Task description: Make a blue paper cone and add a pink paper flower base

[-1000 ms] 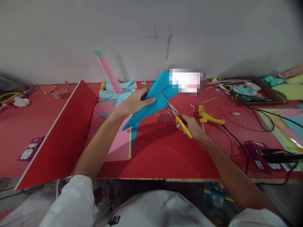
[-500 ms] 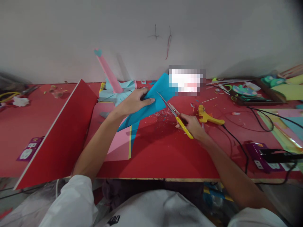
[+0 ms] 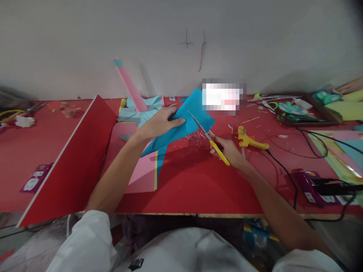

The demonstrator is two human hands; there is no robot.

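Currently, the blue sheet [image 3: 190,127] was held above the worktop [image 3: 184,189], its long axis running from near left to far right. The left hand [image 3: 160,122], nearer it, gripped its left side, thumb on its face. From the right, yellow-handled scissors [image 3: 214,146] reached in, one blade over the sheet, the other partly hidden. The right hand [image 3: 228,150] was closed round the handles. A glue gun [image 3: 251,142] lay just beside, rightward.

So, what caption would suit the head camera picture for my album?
Left hand holding blue paper, right hand holding yellow-handled scissors, over a red table.
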